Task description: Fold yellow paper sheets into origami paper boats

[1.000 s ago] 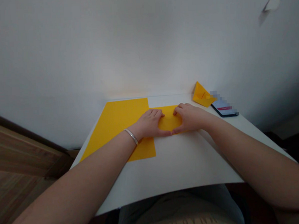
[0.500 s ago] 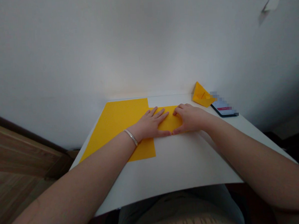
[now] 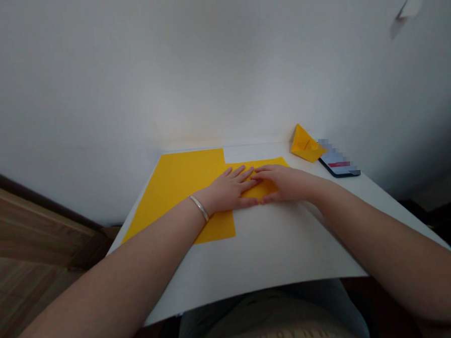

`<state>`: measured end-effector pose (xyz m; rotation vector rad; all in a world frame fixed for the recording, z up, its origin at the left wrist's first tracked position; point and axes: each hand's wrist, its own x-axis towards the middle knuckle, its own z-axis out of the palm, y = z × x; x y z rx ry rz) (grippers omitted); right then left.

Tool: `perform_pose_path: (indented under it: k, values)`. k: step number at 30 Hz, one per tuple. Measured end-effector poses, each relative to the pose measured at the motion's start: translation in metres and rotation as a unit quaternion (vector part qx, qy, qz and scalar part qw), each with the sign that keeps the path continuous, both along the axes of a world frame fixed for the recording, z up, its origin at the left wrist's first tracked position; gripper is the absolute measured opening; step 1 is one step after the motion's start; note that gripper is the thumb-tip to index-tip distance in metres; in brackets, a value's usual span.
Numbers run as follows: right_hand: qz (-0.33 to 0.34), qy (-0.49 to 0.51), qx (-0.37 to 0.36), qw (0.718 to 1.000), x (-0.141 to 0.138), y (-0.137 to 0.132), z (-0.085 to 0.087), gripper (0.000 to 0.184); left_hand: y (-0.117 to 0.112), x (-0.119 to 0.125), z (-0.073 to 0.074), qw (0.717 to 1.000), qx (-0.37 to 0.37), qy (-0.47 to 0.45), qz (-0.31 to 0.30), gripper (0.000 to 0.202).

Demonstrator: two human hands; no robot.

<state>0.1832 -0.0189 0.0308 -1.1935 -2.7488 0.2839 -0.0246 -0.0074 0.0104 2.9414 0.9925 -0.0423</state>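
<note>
A smaller piece of yellow paper [image 3: 262,190] lies flat on the white table, partly covered by both hands. My left hand [image 3: 232,188] rests on its left part with the fingers spread, a silver bangle at the wrist. On the right part lies my right hand [image 3: 287,183], its fingers stretched toward the left fingertips and its thumb apart at the paper's near edge. The two thumb tips almost meet at that edge. Beneath my left wrist and forearm is a larger yellow sheet [image 3: 184,178].
A folded yellow paper boat [image 3: 305,145] stands at the back right, against a phone [image 3: 338,165] with a blurred screen. The white table [image 3: 283,257] meets the wall behind. Wooden furniture [image 3: 33,249] is at the left.
My right fingers have moved left and straightened, now reaching the left fingertips. More of the smaller paper's far right corner shows. My left hand has barely moved.
</note>
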Motion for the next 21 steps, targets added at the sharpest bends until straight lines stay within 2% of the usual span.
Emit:
perform_pose_path:
  k: [7, 14, 21]
  values:
    - [-0.040, -0.030, -0.008, 0.999, 0.001, 0.000, -0.001, 0.069, -0.006, 0.001, 0.005, 0.999, -0.026, 0.015, 0.045, 0.072]
    - [-0.100, -0.074, -0.001, 0.992, 0.005, 0.003, -0.003, 0.076, -0.006, 0.000, 0.003, 0.998, -0.025, -0.008, 0.055, 0.078]
    - [-0.120, -0.100, -0.008, 0.988, 0.013, 0.005, 0.000, 0.085, -0.003, -0.002, 0.002, 0.998, -0.024, 0.006, 0.053, 0.082]
